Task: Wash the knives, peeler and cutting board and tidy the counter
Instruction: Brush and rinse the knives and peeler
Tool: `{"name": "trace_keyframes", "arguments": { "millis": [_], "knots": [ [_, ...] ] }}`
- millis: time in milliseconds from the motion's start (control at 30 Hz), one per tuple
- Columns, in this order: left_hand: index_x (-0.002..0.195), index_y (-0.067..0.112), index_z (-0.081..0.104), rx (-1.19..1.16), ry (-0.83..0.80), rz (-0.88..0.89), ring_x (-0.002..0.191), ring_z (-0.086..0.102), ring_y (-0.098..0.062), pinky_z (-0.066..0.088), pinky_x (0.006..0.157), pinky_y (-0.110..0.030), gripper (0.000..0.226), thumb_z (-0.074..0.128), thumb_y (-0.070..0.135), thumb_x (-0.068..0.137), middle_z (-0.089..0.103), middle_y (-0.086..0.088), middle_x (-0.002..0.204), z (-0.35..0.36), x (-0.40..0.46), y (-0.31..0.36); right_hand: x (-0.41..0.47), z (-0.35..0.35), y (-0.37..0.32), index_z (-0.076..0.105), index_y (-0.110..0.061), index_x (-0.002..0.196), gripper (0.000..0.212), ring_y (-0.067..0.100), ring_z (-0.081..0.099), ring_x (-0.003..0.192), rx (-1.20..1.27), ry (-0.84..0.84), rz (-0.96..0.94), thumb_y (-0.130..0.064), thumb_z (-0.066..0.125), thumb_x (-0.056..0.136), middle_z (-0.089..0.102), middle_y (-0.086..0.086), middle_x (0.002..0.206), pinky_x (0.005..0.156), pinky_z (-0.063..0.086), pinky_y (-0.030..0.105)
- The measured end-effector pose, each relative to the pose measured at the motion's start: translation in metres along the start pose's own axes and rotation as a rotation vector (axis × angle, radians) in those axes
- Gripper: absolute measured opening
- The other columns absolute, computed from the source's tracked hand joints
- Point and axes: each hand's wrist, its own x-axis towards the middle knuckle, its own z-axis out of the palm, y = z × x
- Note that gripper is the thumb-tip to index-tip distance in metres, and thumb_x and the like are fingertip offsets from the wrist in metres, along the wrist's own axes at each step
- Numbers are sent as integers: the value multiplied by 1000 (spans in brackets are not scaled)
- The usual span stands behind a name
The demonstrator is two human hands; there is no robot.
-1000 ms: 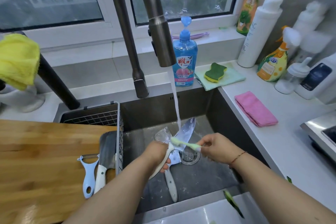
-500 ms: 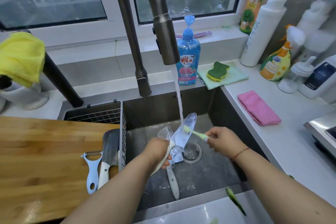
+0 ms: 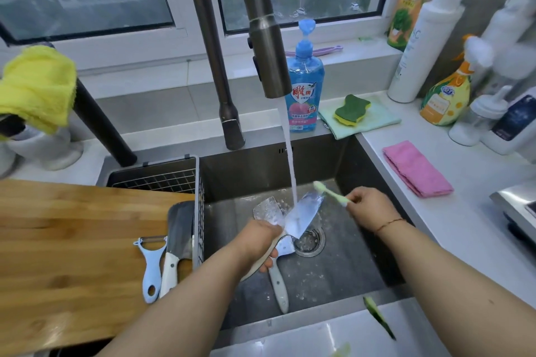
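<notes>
Steel blade in my left hand (image 3: 258, 236): I grip the knife (image 3: 303, 216) by its pale handle, fingers curled round it, over the sink (image 3: 374, 171). Its long axis runs from my left hand up and to the right, tip raised toward the far right corner, and the water stream (image 3: 291, 165) from the tap (image 3: 268, 61) strikes the flat of the blade near mid-length. My right hand (image 3: 369, 206) pinches the end of a green toothbrush (image 3: 330, 193), bristle head pointing up-left and sitting just beside the knife's tip, apart from the steel or barely touching; I cannot tell which. The right hand is the nearer one to the tip, so the coming scrub stroke, in my judgement, should run down the blade toward my left hand.

A second knife (image 3: 278, 281) lies on the sink floor beneath my left hand, handle toward me, beside the drain (image 3: 309, 243). On the wooden cutting board (image 3: 72, 240), left of the sink, rest the blue peeler (image 3: 152, 269) and a cleaver (image 3: 177, 243), touching side by side, unwashed by my assessment. A green peel scrap (image 3: 378, 317) lies on the table's near edge.
</notes>
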Motion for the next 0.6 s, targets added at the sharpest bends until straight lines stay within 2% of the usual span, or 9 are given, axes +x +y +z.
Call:
{"name": "trace_keyframes", "arguments": {
  "millis": [100,167,267,400,500,600],
  "knots": [
    [93,10,44,98,-31,-16,33,41,-11,31,36,-17,24,67,8,85,48,-9,63,-1,1,-3,2,-7,6,67,-15,93,14,27,61,85,-21,77,58,-27,61,88,68,8,90,69,45,29],
    [95,7,44,92,-16,-39,27,41,-8,33,33,-15,21,60,-3,86,47,-11,62,-2,3,-1,-3,-6,4,66,-17,93,13,25,60,82,44,97,51,-28,59,90,67,5,88,69,45,30],
    [98,4,47,-36,-14,-103,30,48,-11,39,34,-16,11,55,3,91,51,-14,63,-3,8,4,-14,1,1,66,-22,88,7,22,60,69,136,79,14,-25,59,88,66,0,76,62,46,31],
    [99,6,56,-221,-64,-152,51,58,-18,47,43,-23,11,54,16,96,59,-12,65,-4,11,4,-29,12,-1,68,-28,80,16,20,58,56,307,-5,-53,-13,62,82,68,3,70,64,53,40],
    [98,7,54,-327,-144,-147,48,57,-17,46,42,-23,9,49,14,98,59,-9,73,-6,9,3,-46,21,-6,71,-32,84,22,16,57,59,345,-143,-167,-11,65,83,69,14,76,64,54,40],
    [97,7,56,-371,-176,-150,47,53,-17,41,40,-20,12,46,13,98,60,-10,73,-6,8,5,-52,27,-10,72,-35,87,23,16,58,65,355,-232,-216,-13,66,85,69,13,79,61,52,33]
  ]
}}
